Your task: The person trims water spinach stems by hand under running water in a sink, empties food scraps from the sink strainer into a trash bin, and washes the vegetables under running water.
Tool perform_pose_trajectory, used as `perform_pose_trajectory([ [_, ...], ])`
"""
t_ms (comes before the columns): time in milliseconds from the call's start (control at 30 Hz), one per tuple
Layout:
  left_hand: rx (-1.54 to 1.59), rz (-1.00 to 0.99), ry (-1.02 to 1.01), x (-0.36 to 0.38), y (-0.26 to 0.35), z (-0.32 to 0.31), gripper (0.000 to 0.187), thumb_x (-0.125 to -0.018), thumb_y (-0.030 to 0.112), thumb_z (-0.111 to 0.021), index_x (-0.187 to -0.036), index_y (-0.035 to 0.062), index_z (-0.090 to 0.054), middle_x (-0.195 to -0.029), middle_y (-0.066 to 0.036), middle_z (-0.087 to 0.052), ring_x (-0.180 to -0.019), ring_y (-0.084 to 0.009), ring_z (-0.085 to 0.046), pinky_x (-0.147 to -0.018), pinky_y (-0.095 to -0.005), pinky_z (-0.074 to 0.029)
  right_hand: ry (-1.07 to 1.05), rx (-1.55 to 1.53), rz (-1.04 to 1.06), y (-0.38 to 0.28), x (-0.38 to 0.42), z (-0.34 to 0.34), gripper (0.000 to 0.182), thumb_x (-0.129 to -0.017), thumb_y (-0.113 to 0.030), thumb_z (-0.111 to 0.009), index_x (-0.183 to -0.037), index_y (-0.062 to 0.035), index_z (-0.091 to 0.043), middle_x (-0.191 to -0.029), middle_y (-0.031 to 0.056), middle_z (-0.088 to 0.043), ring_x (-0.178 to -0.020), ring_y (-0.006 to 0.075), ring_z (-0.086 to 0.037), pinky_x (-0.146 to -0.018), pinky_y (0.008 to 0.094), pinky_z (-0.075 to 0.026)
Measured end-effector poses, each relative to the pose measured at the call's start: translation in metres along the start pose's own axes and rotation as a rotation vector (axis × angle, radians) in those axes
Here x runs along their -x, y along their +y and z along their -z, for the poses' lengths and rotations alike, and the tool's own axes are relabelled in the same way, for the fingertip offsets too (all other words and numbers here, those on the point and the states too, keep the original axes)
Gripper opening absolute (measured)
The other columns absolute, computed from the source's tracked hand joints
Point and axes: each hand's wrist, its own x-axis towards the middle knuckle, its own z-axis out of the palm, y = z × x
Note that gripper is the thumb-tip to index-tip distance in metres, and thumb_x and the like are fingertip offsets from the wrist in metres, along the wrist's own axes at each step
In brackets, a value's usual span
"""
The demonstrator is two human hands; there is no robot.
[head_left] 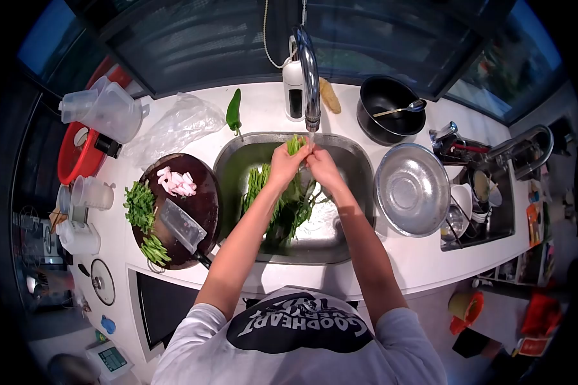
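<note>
Both my hands are over the metal sink (359,221), close under the tap (312,119), from which water seems to run. My left hand (286,163) is closed round a bunch of long-stemmed leafy greens (295,144), whose stem ends stick up past the fingers. Touching it, my right hand (323,168) has its fingers pinched together at the same bunch; the fingertips are partly hidden. More greens (255,187) lie in the sink below my left forearm, with leaves trailing toward the middle.
Left of the sink, a round chopping board (196,176) bears a cleaver (182,224), pale pink pieces (176,183) and chopped greens (140,205). A green pepper (234,110) lies behind. Right stand a black pot (379,128), a metal basin (412,218) and a second sink with dishes (478,215).
</note>
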Motion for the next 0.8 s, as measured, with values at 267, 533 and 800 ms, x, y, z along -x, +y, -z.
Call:
perform_pose_trajectory([
  [267, 0.177, 0.084, 0.255, -0.014, 0.028, 0.034, 0.018, -0.092, 0.020, -0.054, -0.090, 0.0029, -0.058, -0.082, -0.005, -0.063, -0.070, -0.0111, -0.055, -0.063, -0.0262, -0.044, 0.076, 0.237, 0.088, -0.005, -0.004, -0.017, 0.022, -0.088, -0.021, -0.057, -0.090, -0.0007, -0.065, -0.060, 0.0071, -0.058, -0.053, 0.0139, -0.054, -0.052, 0.0295, -0.042],
  [533, -0.065, -0.177, 0.406, -0.005, 0.075, 0.107, 0.023, -0.094, 0.024, -0.051, -0.100, 0.0012, -0.052, -0.083, -0.006, -0.062, -0.080, -0.0118, -0.057, -0.077, -0.0258, -0.043, -0.104, 0.224, -0.137, 0.090, -0.005, -0.042, 0.024, -0.091, -0.022, -0.054, -0.096, -0.0006, -0.065, -0.061, 0.0011, -0.057, -0.053, 0.0117, -0.050, -0.052, 0.0257, -0.040],
  [800, -0.121, -0.246, 0.458, 0.014, 0.103, 0.140, 0.021, -0.093, 0.020, -0.051, -0.091, -0.0007, -0.052, -0.076, -0.003, -0.056, -0.071, -0.0114, -0.055, -0.072, -0.0260, -0.045, -0.077, 0.807, -0.225, 0.161, -0.033, -0.196, 0.028, -0.081, -0.016, -0.055, -0.102, 0.0027, -0.057, -0.101, 0.0203, -0.057, -0.093, 0.0391, -0.058, -0.079, 0.0452, -0.049],
])
